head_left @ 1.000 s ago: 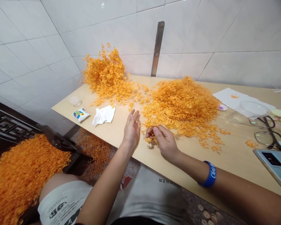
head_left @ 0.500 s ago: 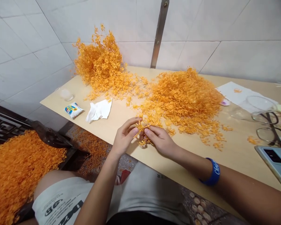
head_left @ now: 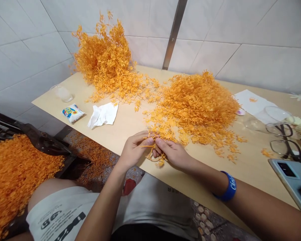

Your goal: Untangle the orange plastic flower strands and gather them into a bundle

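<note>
We are pinching a thin orange plastic sprig [head_left: 152, 151] between both hands, left hand [head_left: 133, 151] and right hand [head_left: 174, 154], fingers closed tight on it, at the near edge of the pale wooden table [head_left: 125, 125]. Pulling too hard is risking snapping it, or dropping bits off the edge.

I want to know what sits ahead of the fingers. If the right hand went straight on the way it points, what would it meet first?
Right hand points left at the left hand: it would meet those fingers almost at once, around their shared orange sprig.
</note>
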Demonstrator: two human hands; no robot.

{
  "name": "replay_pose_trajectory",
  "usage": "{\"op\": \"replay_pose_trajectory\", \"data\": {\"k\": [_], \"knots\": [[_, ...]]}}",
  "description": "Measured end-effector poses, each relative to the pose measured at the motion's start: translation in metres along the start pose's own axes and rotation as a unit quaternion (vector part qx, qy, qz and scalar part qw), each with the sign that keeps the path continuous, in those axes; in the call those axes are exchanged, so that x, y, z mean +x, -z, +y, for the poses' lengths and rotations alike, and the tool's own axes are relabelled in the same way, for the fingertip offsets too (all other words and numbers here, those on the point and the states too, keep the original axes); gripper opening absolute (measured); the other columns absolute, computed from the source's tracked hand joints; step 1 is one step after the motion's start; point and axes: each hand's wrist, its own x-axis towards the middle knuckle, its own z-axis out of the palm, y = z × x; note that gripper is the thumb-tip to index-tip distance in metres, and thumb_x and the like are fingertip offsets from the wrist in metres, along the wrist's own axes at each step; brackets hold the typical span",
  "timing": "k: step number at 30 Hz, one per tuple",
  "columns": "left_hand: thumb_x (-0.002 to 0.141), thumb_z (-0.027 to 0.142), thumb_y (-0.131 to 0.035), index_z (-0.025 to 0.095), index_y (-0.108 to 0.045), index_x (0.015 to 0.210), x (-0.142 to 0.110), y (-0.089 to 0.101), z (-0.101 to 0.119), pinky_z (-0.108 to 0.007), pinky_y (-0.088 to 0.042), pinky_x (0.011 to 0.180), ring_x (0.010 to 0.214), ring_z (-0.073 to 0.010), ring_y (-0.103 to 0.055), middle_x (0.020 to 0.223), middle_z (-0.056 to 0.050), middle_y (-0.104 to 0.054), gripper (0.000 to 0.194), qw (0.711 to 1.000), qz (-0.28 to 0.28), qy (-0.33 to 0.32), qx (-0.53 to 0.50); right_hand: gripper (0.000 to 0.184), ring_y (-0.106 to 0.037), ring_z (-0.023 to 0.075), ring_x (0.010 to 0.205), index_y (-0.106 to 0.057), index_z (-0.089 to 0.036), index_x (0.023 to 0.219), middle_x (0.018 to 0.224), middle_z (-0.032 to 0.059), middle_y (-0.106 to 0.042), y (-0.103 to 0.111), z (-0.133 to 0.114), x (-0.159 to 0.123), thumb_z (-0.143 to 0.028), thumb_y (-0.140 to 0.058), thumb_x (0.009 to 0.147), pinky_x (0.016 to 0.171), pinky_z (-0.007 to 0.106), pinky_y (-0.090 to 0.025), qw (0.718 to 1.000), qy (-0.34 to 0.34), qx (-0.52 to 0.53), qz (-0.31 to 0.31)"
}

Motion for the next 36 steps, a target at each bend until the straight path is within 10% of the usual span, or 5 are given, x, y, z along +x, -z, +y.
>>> {"op": "replay_pose_trajectory", "data": {"k": [14,21,26,36], "knots": [[0.078,0.054,-0.068,0.018,-0.059,0.074,0.012,-0.002,-0.006,-0.017,-0.038,0.040,0.030,-0.0054,-0.033,0.034,0.011,-0.035,0.037,0.936,0.237,0.068,-0.252,0.060,-0.061,0.0209,0.072,-0.063,-0.020,0.071,0.071,0.0069,-0.064,0.001,-0.001,-0.007,-0.070,-0.035,0.090,0.077,0.036,-0.051,0.976,0.101,-0.170,-0.095],[0.085,0.037,-0.064,0.019,-0.066,0.120,0.009,-0.005,-0.011,-0.024,-0.052,0.082,0.077,-0.0131,-0.068,0.079,-0.003,-0.073,0.039,0.977,0.173,0.026,-0.122,0.068,-0.065,0.0228,0.096,-0.066,-0.022,0.081,0.088,0.0076,-0.070,0.002,0.006,-0.008,-0.076,-0.026,0.089,0.096,0.038,-0.050,0.993,0.064,-0.068,-0.069],[0.087,0.062,-0.053,0.022,-0.061,0.129,0.008,-0.003,-0.013,-0.037,-0.038,0.112,0.129,-0.0244,-0.053,0.143,-0.009,-0.054,0.058,0.985,0.117,0.019,-0.124,0.060,-0.064,0.0216,0.096,-0.065,-0.023,0.080,0.086,0.0069,-0.068,0.002,0.008,-0.009,-0.069,-0.029,0.093,0.101,0.038,-0.047,0.988,0.115,-0.080,-0.070],[0.070,0.051,-0.078,0.018,-0.058,0.126,0.003,-0.004,-0.011,-0.036,-0.050,0.089,0.102,-0.0261,-0.067,0.107,-0.012,-0.072,0.069,0.985,0.044,0.044,-0.158,0.040,-0.060,0.0204,0.081,-0.060,-0.020,0.087,0.081,0.0068,-0.064,0.001,-0.010,-0.007,-0.048,-0.034,0.098,0.083,0.038,-0.052,0.951,0.214,-0.184,-0.125]]}}
